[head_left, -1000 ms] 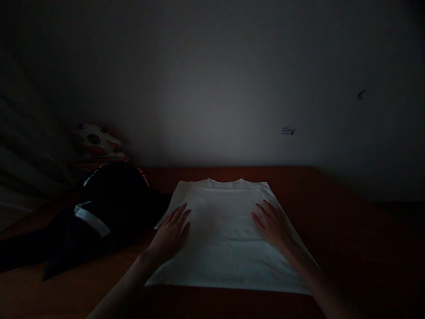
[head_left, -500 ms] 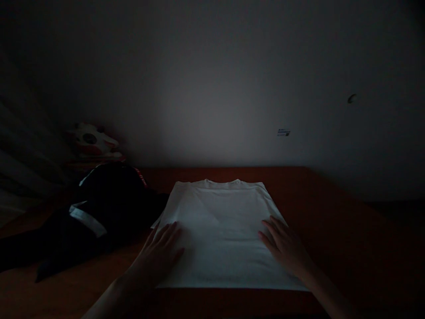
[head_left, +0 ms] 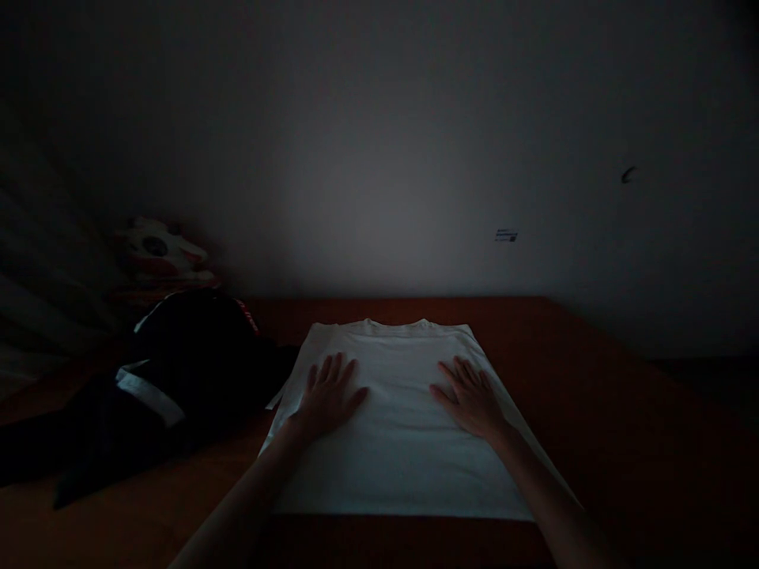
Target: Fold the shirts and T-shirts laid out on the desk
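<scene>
A white shirt (head_left: 397,466) lies spread flat in front of me, its neckline at the far end and its straight lower edge towards me. Flat on its left half rests my left hand (head_left: 330,397), with the fingers spread. My right hand (head_left: 471,401) lies on the right half in the same way, fingers stretched out and nothing held. Faint creases run across the cloth between the two hands. The sleeves are not visible from here.
The shirt is on a reddish-brown wooden table (head_left: 598,411) against a grey wall. To the left lies a heap of dark clothing (head_left: 202,371) with a white stripe. Behind it sits a white and red stuffed toy (head_left: 160,249). Everything is dimly lit.
Both hands have slid forward and inward over the shirt, from near its side edges towards its middle. The shirt stays in place.
</scene>
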The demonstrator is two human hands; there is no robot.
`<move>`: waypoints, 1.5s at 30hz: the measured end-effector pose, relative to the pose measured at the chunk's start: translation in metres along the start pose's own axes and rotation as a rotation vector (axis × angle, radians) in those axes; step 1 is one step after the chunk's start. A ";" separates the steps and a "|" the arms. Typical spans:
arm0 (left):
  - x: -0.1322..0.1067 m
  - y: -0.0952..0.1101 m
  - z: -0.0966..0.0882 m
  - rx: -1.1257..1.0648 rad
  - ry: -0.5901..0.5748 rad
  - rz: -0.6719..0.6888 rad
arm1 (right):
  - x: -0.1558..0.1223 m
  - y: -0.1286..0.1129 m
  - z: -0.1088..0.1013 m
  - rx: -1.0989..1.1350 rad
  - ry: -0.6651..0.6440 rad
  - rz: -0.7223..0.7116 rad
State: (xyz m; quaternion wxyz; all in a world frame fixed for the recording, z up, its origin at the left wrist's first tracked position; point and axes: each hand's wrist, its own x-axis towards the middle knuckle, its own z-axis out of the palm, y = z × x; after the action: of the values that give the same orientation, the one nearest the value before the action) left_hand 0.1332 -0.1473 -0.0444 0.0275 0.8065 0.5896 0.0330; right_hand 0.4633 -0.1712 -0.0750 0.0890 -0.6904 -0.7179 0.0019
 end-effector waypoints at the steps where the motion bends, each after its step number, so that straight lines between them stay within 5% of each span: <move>1: 0.000 -0.001 0.001 0.003 0.006 -0.002 | 0.000 0.001 0.001 -0.002 0.003 -0.001; 20: 0.033 0.006 0.010 0.021 0.021 0.000 | 0.031 0.022 -0.002 -0.020 -0.059 0.018; 45: 0.042 0.011 0.010 0.002 0.040 -0.007 | 0.041 0.026 -0.006 -0.026 -0.069 0.022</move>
State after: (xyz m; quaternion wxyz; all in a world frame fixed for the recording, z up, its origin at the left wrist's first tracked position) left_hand 0.1568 -0.1104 -0.0521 0.0150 0.8036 0.5930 0.0486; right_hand 0.4889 -0.1301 -0.0675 0.0553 -0.6989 -0.7128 0.0174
